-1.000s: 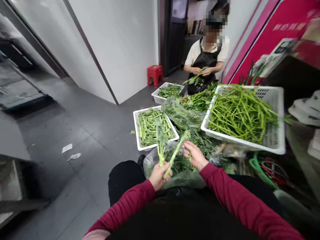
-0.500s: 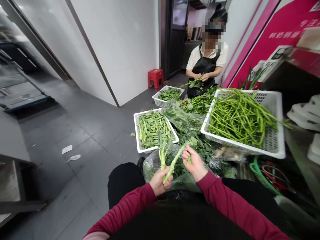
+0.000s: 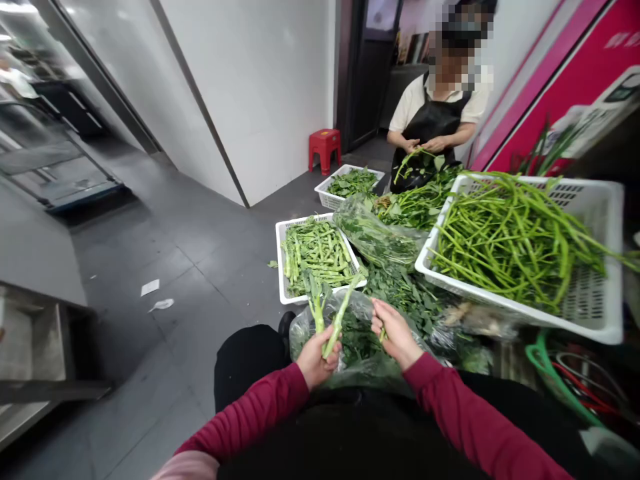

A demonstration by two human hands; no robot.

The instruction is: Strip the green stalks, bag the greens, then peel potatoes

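Two green vegetable stalks [image 3: 337, 323] rise from my left hand [image 3: 319, 357], whose fingers are wrapped round their lower ends. One stalk has leaves at its top. To the right, apart from the stalks, my right hand [image 3: 395, 331] is closed, with a small green piece [image 3: 383, 335] showing between its fingers. Under and beyond my hands lies a clear plastic bag [image 3: 303, 330] with dark green leaves. A white basket [image 3: 281, 267] of cut stalks stands just past my left hand.
At the right, a large white basket [image 3: 614, 267] holds long green stems. A smaller white basket [image 3: 327, 199] of leaves stands farther back by a red stool [image 3: 325, 148]. A person in a black apron [image 3: 435, 123] holds greens. A trolley [image 3: 55, 173] is at the left.
The view has turned and moved closer to the baskets. My right hand has come away from the stalk in my left hand. The person opposite has lowered the greens slightly.
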